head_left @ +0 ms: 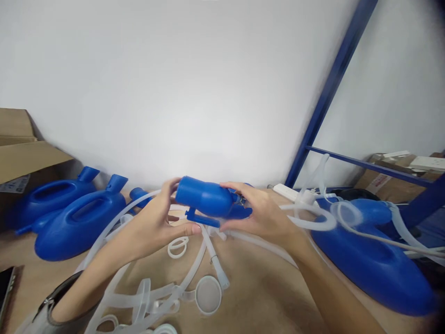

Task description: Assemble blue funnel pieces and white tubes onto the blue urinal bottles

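Observation:
Between my hands, above the table, is a blue plastic cup-shaped fitting (205, 197) lying on its side. Its wide end faces left and it narrows to the right, where a small metal clip shows. A slim blue arm (205, 219) runs along its underside. My left hand (155, 220) grips the wide end, fingers behind it and thumb below. My right hand (260, 213) is closed around the narrow end, partly hiding it. Below lie clear tubes (198, 264), white rings (178, 247) and a round translucent cap (208, 295).
Blue plastic urinal bottles (79, 227) stand at the left beside an open cardboard box (31, 160). Another blue bottle (375, 269) with coiled tubing (347, 213) lies at the right. A blue metal frame (327, 102) rises there, near a white power strip (285, 191).

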